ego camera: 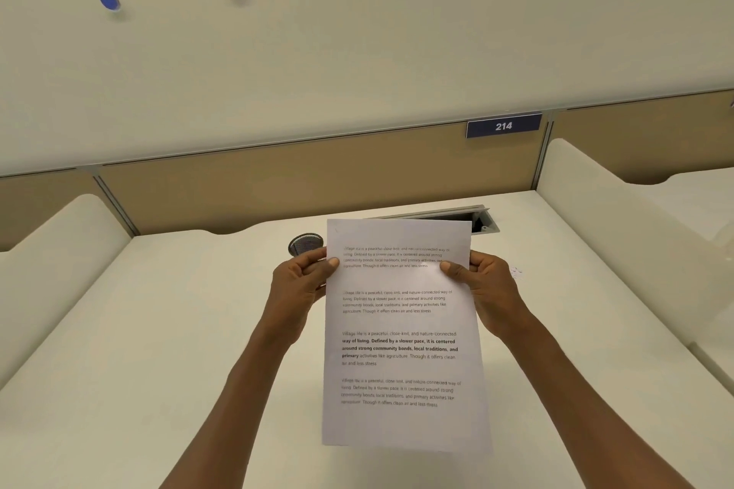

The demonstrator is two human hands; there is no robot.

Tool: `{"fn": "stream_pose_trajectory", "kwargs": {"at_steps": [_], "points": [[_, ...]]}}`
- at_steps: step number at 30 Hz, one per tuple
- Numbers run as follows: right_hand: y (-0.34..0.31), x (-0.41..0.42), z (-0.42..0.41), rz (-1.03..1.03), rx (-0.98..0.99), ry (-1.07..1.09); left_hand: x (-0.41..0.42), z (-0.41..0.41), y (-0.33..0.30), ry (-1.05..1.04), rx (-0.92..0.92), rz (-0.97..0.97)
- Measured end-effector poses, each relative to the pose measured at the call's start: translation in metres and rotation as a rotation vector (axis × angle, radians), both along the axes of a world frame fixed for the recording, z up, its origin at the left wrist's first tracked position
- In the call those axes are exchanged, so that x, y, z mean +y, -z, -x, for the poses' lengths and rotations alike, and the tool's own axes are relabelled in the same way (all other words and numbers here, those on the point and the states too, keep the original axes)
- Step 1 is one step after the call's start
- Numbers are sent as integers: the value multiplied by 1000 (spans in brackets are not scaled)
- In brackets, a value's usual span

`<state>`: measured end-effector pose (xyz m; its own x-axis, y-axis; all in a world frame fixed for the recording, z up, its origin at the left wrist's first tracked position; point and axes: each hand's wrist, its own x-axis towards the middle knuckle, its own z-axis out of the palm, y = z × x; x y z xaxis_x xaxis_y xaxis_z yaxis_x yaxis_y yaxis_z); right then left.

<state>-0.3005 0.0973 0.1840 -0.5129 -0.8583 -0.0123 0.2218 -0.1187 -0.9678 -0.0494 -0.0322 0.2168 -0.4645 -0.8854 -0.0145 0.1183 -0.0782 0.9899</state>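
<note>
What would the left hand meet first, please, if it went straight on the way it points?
Probably the black mesh cup just beyond the left hand, which grips the sheet of paper; depth is unclear, so the hand might pass above it towards the tan partition.

office cubicle: partition (pixel 317 171), number plate (pixel 503 126)

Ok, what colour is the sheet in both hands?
The sheet is white with black printed paragraphs, one partly bold; the head view shows it best.
</note>
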Motion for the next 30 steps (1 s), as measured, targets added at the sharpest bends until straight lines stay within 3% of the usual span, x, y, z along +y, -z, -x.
{"fn": "stream_pose_trajectory", "kwargs": {"at_steps": [14, 18, 20, 23, 30], "points": [[-2, -6, -3, -13, 39, 60, 11, -2, -6, -41, -28, 69], [-4, -15, -14, -244, 513, 399, 15, 1, -2, -77, -47, 87], [-12, -15, -28, -201, 714, 496, 20, 7, -1, -95, -53, 105], [-27, -18, -57, -127, 790, 381, 28, 17, -1, -104, -36, 135], [-45, -29, -98, -144, 632, 188, 42, 36, 1, -122, -66, 282]]}}
